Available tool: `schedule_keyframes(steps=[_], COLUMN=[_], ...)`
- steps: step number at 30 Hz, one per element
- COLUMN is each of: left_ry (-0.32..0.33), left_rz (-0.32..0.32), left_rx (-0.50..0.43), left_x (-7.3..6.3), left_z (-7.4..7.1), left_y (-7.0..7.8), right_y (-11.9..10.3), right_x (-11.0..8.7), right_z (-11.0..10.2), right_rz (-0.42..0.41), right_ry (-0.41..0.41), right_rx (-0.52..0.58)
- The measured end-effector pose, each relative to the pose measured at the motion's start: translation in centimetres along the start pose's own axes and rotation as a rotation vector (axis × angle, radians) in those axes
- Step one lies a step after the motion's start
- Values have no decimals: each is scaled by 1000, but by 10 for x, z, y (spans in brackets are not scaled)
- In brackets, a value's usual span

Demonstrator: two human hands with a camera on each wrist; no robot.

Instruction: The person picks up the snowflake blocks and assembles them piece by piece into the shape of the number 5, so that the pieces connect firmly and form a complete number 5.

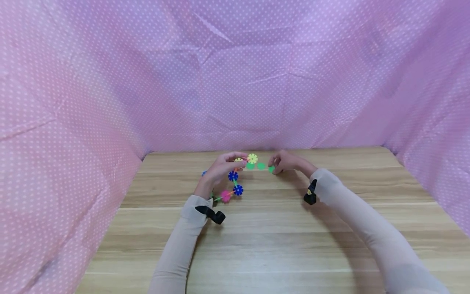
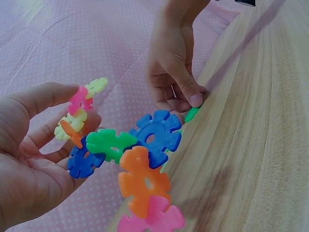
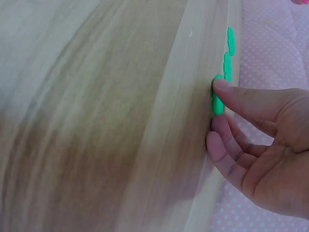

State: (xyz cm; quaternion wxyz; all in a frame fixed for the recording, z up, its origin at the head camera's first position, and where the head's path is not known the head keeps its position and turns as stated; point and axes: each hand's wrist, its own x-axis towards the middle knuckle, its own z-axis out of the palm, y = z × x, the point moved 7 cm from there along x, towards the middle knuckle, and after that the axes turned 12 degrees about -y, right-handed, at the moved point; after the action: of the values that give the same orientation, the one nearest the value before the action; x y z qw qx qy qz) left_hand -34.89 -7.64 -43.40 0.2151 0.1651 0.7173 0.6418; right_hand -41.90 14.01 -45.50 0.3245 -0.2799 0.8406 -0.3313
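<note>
One left hand (image 1: 221,167), one right hand (image 1: 284,160), one chain of discs (image 2: 104,144), three loose green discs (image 1: 261,166), two wrist cameras (image 1: 219,217), one counter (image 1: 264,237).

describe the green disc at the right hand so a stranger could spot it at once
Start at the wooden table and look toward its far edge, where three green discs lie in a row. The rightmost disc is the only one of the three touched by the right hand.
</note>
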Motion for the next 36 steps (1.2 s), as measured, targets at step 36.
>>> schedule_keyframes(steps=[36], left_ry=[10], left_rz=[-24], left_rx=[-51], left_x=[2], left_z=[-2], left_y=[-6], right_y=[-22], right_x=[-12], right_z=[0], right_rz=[-195], right_ry=[260], right_rx=[363])
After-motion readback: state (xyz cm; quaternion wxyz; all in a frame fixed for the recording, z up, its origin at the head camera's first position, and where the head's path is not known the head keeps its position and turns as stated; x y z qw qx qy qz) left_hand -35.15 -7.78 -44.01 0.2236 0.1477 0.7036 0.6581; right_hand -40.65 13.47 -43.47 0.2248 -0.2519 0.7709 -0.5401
